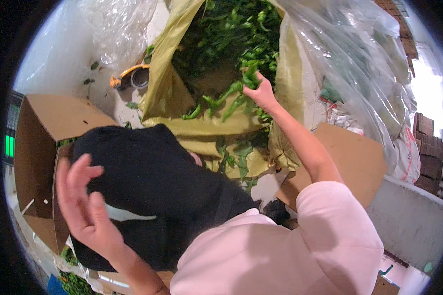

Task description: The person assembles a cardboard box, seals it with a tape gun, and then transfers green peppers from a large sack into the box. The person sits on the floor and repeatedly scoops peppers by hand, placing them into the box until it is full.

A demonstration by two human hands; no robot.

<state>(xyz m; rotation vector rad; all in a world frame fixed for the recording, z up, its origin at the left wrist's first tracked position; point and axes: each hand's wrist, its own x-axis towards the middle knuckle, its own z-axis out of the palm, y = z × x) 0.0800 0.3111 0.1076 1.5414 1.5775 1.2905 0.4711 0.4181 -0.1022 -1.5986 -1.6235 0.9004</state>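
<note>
My right hand (261, 95) is closed around several long green peppers (250, 78). It is over the mouth of a yellow woven sack (170, 62), where a heap of green peppers (225, 33) fills the far part. A few loose peppers (221, 99) lie on or hang over the near fold of the sack, just left of that hand. Raised above my black-clad lap (140, 177), my left hand (86, 206) has its fingers apart and holds nothing. Left of it stands an open cardboard box (35, 155), with some green contents partly visible behind a flap.
An orange tape dispenser (131, 76) lies on the floor left of the sack. Clear plastic sheeting (339, 48) drapes along the right, and more plastic film (114, 29) lies at upper left. A cardboard flap (347, 158) sits near my right elbow. More greens (75, 284) are at lower left.
</note>
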